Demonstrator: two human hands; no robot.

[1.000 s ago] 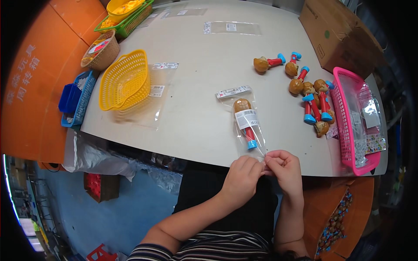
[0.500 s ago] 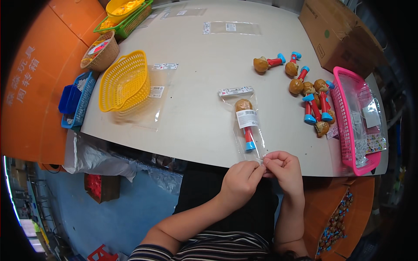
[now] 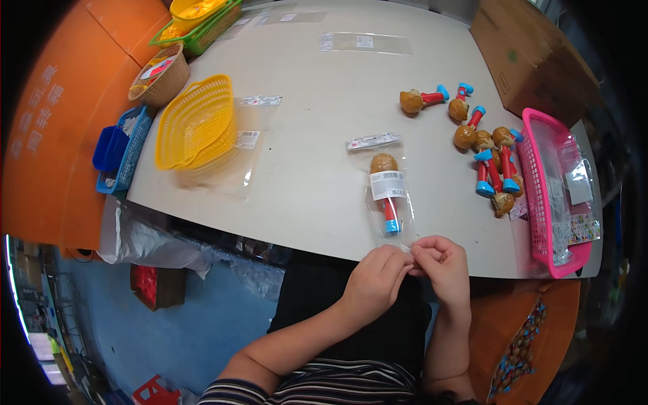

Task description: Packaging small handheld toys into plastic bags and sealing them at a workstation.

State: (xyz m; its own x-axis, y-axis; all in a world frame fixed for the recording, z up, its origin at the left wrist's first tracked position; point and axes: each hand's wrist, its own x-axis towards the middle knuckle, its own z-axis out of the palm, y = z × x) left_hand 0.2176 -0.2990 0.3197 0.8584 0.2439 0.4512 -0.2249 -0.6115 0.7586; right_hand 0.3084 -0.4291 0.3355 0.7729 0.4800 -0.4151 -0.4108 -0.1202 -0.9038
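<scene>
A clear plastic bag [image 3: 403,219] lies at the table's near edge with a toy [image 3: 384,163] inside, brown-headed with a red body and blue base. A white label [image 3: 387,184] covers the toy's middle, and a printed header strip tops the bag at its far end. My left hand [image 3: 375,280] pinches the bag's near end from the left. Close beside it, my right hand [image 3: 439,266] grips the same end with thumb and bent fingers. Their fingertips nearly meet, hiding the bag's edge between them.
Several loose toys [image 3: 484,143] lie at the right, beside a pink basket [image 3: 533,196] of packaging. A cardboard box [image 3: 520,67] stands behind. At left, a yellow basket [image 3: 196,128] rests on flat clear bags, near a blue basket [image 3: 140,150] and a tan basket [image 3: 172,79].
The whole table scene has shifted slightly right in the picture. Both hands keep hold of the bag's near end, with the fingers shifting only slightly.
</scene>
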